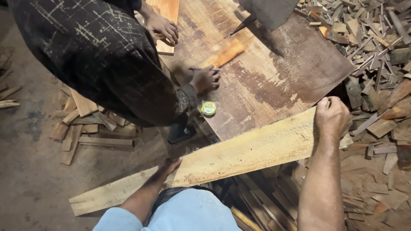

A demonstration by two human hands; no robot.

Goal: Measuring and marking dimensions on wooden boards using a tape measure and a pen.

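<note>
A long pale wooden plank [239, 154] runs slantwise from lower left to upper right, its far end resting on the corner of a worn brown table [282, 81]. My right hand [330, 116] grips the plank's far end. My left hand [168, 166] holds the plank's near edge around its middle. Across the table a person in a dark checked shirt [98, 55] bends over; one of that person's hands [205, 79] holds a pen on the tabletop, the other hand [162, 28] rests on a reddish board [168, 21].
A small yellow-green tape measure [208, 108] lies near the table's front edge. An orange wood piece [223, 53] lies on the tabletop. Heaps of wood offcuts [376, 47] lie at the right, and more scraps [90, 124] lie on the dirt floor at left.
</note>
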